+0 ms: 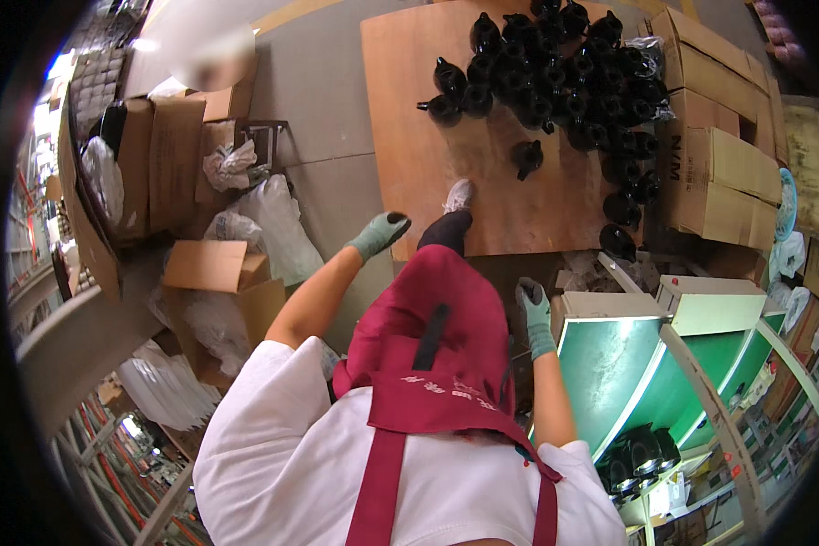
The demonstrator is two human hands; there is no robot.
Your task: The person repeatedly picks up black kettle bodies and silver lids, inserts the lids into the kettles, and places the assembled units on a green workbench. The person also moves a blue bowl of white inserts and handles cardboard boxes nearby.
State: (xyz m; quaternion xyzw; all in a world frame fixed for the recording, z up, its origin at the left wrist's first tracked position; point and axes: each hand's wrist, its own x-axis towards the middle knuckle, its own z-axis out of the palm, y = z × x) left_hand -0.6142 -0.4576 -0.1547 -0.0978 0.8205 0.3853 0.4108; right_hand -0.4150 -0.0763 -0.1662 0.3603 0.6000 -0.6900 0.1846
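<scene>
My left hand (381,235), in a green glove with dark fingertips, hangs out beside the maroon apron (455,337), its fingers loosely bent and nothing seen in it. My right hand (534,317), gloved alike, is near the end of a pale bench and also looks loosely open and empty. Ahead lies a brown wooden board (409,100), with my shoe (460,195) at its near edge. Many glossy black spouted vessels (528,77) crowd its far right part. One black vessel (527,158) stands apart, nearer me. Neither hand touches them.
Cardboard boxes (723,173) line the board's right side. At left are an opened carton (218,309), clear plastic bags (278,227) and more boxes (175,159). A green-topped bench (610,364) with metal rails stands at my right, with dark round items (644,450) on it.
</scene>
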